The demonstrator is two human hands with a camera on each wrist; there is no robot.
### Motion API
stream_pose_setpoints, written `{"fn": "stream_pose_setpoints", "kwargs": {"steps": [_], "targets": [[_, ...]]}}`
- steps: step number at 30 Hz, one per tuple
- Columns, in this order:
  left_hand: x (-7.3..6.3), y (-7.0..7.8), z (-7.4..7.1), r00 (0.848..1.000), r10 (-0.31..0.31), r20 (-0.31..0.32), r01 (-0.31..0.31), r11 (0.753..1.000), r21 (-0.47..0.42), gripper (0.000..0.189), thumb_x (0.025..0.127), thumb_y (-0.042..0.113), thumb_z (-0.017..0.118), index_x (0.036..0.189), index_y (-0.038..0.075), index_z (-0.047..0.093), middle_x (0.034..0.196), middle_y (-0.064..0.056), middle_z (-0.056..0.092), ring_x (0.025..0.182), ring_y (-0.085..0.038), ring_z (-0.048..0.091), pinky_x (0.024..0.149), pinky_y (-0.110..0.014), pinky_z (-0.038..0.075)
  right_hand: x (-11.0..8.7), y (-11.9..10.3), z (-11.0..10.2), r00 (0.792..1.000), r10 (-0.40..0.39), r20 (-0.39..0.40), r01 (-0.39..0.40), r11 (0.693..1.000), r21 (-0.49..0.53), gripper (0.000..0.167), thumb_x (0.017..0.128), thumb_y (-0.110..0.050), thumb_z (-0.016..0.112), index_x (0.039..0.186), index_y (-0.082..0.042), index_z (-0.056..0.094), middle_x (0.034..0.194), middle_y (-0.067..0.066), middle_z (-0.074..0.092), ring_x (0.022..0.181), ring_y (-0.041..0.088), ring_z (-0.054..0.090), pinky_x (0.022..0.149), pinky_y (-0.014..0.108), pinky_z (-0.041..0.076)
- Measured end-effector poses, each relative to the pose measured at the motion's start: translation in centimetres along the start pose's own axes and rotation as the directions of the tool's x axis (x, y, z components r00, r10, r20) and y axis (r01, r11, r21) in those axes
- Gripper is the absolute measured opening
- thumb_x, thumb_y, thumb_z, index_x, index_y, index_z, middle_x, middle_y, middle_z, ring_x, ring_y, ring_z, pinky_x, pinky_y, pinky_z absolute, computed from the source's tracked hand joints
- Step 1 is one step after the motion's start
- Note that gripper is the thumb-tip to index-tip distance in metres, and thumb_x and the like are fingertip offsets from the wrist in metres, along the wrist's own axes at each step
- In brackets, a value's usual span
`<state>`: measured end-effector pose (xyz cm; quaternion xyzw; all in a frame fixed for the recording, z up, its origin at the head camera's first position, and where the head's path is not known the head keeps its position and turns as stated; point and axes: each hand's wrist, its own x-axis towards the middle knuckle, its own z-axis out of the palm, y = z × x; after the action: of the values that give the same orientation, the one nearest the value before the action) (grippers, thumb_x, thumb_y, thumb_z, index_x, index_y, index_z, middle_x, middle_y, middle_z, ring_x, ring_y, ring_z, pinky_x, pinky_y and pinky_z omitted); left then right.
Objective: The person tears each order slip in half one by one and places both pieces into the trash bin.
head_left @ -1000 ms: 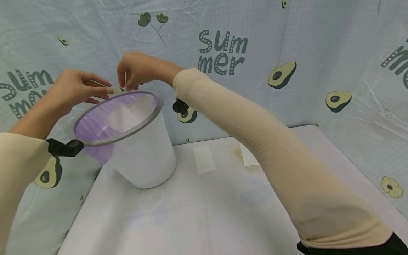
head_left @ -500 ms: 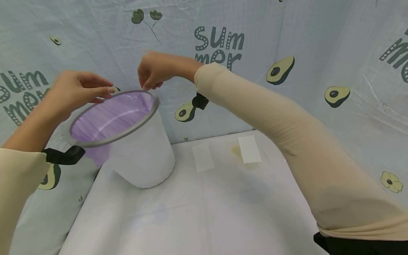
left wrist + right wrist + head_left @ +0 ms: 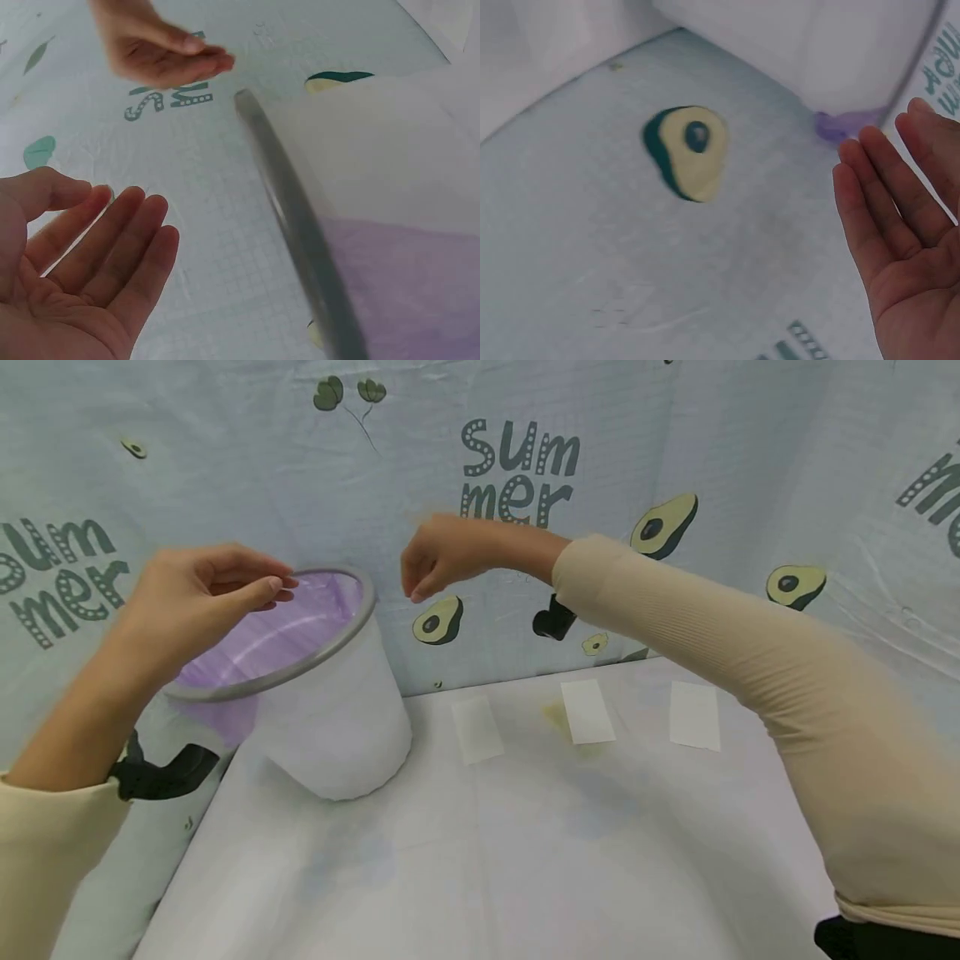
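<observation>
A white trash can stands at the left of the table, with a grey ring round its mouth. Inside it hangs a purple trash bag, part of which also shows below the ring on the outside. My left hand hovers over the can's left side, overlapping the ring in the head view; its palm and loosely bent fingers are bare in the left wrist view. To the right of the can my right hand hangs in the air, holding nothing, its fingers relaxed in the right wrist view.
Three pale rectangular patches lie along the back of the white table: a left one, a middle one and a right one. Behind rises a cloth backdrop printed with avocados and lettering.
My right hand has moved right, away from the can's back rim. My left hand has come off the rim, slightly right and nearer. The bag's inside now looks evenly purple, where white showed before.
</observation>
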<state>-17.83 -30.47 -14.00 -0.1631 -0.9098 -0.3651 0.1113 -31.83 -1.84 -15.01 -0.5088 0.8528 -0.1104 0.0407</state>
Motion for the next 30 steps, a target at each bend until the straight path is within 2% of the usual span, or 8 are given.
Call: {"fn": "stream_pose_setpoints", "kwargs": {"steps": [10,14,19,21,23,25,28,30], "targets": [[-1.3,0.6,2.5,0.993,0.095,-0.068,-0.096,0.995,-0.011,0.024,0.099,0.014,0.069,0.122,0.011,0.072,0.107,0.014,0.075,0.095,0.006,0.069,0.084,-0.008,0.048,-7.7,3.2,6.5,0.997,-0.068,-0.020,0.070,0.986,0.154,0.012,0.096,-0.017,0.073,0.105,-0.009,0.076,0.100,0.000,0.077,0.094,0.010,0.073,0.085,0.028,0.058],[-2.0,0.5,3.5,0.991,0.113,-0.065,-0.113,0.994,-0.002,0.026,0.099,0.014,0.069,0.124,0.010,0.072,0.109,0.009,0.076,0.097,0.006,0.069,0.082,-0.008,0.050,-9.7,3.9,8.7,0.997,-0.028,-0.068,0.043,0.973,0.226,0.014,0.097,-0.018,0.072,0.108,-0.011,0.075,0.104,-0.001,0.077,0.097,0.009,0.073,0.085,0.027,0.058],[-2.5,0.2,5.1,0.986,0.151,-0.074,-0.148,0.988,0.042,0.025,0.099,0.016,0.068,0.123,0.007,0.072,0.115,-0.008,0.075,0.097,0.010,0.066,0.081,-0.006,0.049,-11.3,4.8,11.0,0.988,0.043,-0.145,0.004,0.950,0.313,0.013,0.097,-0.017,0.072,0.109,-0.012,0.075,0.107,0.001,0.077,0.101,0.010,0.073,0.088,0.026,0.057],[-2.6,0.0,5.9,0.978,0.193,-0.084,-0.189,0.980,0.057,0.024,0.098,0.012,0.068,0.121,0.004,0.073,0.116,-0.014,0.074,0.097,0.010,0.066,0.082,-0.006,0.049,-11.6,5.0,11.8,0.985,0.063,-0.160,-0.005,0.941,0.339,0.014,0.097,-0.016,0.072,0.109,-0.011,0.075,0.108,0.002,0.077,0.102,0.012,0.073,0.089,0.027,0.057],[-2.6,-0.1,6.6,0.963,0.253,-0.088,-0.244,0.964,0.102,0.023,0.097,0.008,0.068,0.119,0.002,0.073,0.115,-0.015,0.074,0.097,0.002,0.069,0.082,-0.005,0.047,-11.6,5.2,12.6,0.984,0.072,-0.164,-0.009,0.936,0.353,0.014,0.097,-0.015,0.072,0.110,-0.009,0.075,0.108,0.003,0.077,0.102,0.014,0.073,0.089,0.028,0.057],[-2.7,-0.2,7.4,0.940,0.327,-0.097,-0.310,0.937,0.159,0.023,0.095,0.002,0.068,0.117,0.001,0.073,0.111,-0.015,0.075,0.098,-0.009,0.073,0.084,-0.004,0.047,-11.6,5.3,13.5,0.984,0.075,-0.162,-0.014,0.938,0.346,0.014,0.097,-0.015,0.072,0.110,-0.009,0.075,0.107,0.003,0.077,0.102,0.015,0.073,0.089,0.029,0.057],[-2.9,-0.4,8.8,0.881,0.457,-0.121,-0.406,0.863,0.301,0.024,0.091,-0.004,0.068,0.115,-0.003,0.073,0.108,-0.017,0.075,0.097,-0.029,0.074,0.086,-0.019,0.055,-11.2,5.4,14.8,0.985,0.068,-0.161,-0.013,0.946,0.325,0.015,0.096,-0.017,0.073,0.110,-0.010,0.075,0.107,0.003,0.077,0.102,0.015,0.073,0.089,0.029,0.057],[-3.3,-0.5,9.9,0.838,0.531,-0.126,-0.452,0.805,0.384,0.027,0.089,-0.007,0.068,0.116,-0.005,0.071,0.108,-0.019,0.075,0.096,-0.034,0.073,0.083,-0.033,0.059,-10.9,5.5,15.7,0.986,0.057,-0.158,-0.004,0.949,0.315,0.016,0.096,-0.018,0.073,0.111,-0.010,0.075,0.108,0.003,0.077,0.102,0.016,0.073,0.089,0.029,0.057]]}}
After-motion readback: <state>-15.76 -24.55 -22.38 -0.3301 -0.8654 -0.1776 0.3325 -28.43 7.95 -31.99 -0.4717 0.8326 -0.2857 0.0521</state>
